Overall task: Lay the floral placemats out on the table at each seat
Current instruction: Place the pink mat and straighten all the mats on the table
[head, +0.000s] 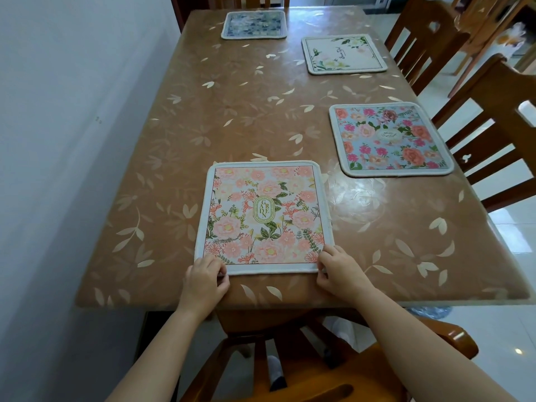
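Both hands are clamped on the near edge of one placemat: the left hand (206, 281) pinches the near left corner of the peach floral placemat (264, 216), and the right hand (339, 271) pinches its near right corner, fingers curled over the pale border. That mat lies flat on the desk (232, 117), stretching straight away from the hands, with a green oval label reading "GARDEN" at its middle. Beyond the right hand and off to its right lies a blue placemat with pink roses (390, 139), flat at the desk's right edge, well apart from the held mat. Farther out past it sits a white placemat with green leaves (343, 54), also along the right side. At the far end, straight ahead of the left hand, rests a blue-grey floral placemat (254, 24). Wooden chairs (429, 39) stand to the right of the desk, and another chair (342, 372) is below the forearms, tucked at the near end.
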Demonstrator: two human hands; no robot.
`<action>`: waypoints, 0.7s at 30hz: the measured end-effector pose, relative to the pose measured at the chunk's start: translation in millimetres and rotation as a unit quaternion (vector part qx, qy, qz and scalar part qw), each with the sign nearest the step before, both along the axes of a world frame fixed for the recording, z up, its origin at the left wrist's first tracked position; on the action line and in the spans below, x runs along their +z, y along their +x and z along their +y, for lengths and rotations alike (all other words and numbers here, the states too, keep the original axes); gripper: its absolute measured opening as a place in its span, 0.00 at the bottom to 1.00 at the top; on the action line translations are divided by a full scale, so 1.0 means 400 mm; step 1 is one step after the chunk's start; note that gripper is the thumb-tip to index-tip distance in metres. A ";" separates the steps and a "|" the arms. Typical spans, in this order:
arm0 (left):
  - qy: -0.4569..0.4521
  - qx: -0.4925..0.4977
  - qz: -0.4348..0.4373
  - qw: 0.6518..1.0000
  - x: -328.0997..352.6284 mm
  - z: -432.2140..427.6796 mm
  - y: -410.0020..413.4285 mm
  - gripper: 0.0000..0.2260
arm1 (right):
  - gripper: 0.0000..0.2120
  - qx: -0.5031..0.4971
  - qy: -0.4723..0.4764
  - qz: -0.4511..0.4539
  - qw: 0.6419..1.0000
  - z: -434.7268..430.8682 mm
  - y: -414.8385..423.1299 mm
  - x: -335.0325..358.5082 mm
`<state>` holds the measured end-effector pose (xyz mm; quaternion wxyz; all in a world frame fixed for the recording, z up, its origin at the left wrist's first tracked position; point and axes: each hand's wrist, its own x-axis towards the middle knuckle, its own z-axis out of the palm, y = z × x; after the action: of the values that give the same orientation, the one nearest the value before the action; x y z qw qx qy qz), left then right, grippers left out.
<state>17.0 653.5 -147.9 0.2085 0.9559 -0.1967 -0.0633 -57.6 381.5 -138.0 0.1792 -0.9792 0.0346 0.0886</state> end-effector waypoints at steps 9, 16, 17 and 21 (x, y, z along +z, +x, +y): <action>0.004 -0.006 -0.006 1.000 -0.001 0.003 -0.001 0.06 | 0.04 -0.006 0.010 0.006 1.000 0.005 -0.005 0.001; 0.008 -0.011 -0.009 1.000 -0.001 0.013 -0.001 0.06 | 0.06 -0.004 0.004 0.014 1.000 0.014 -0.007 -0.003; 0.007 -0.010 -0.010 1.000 -0.001 0.013 -0.001 0.06 | 0.06 -0.005 0.006 0.011 1.000 0.015 -0.007 -0.003; 0.008 -0.008 -0.007 1.000 0.000 0.013 -0.002 0.07 | 0.05 -0.007 0.014 0.002 1.000 0.016 -0.008 -0.004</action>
<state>16.2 658.6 -148.1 0.1992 0.9563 -0.2058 -0.0595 -60.6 387.8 -139.5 0.1932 -0.9762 0.0408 0.0893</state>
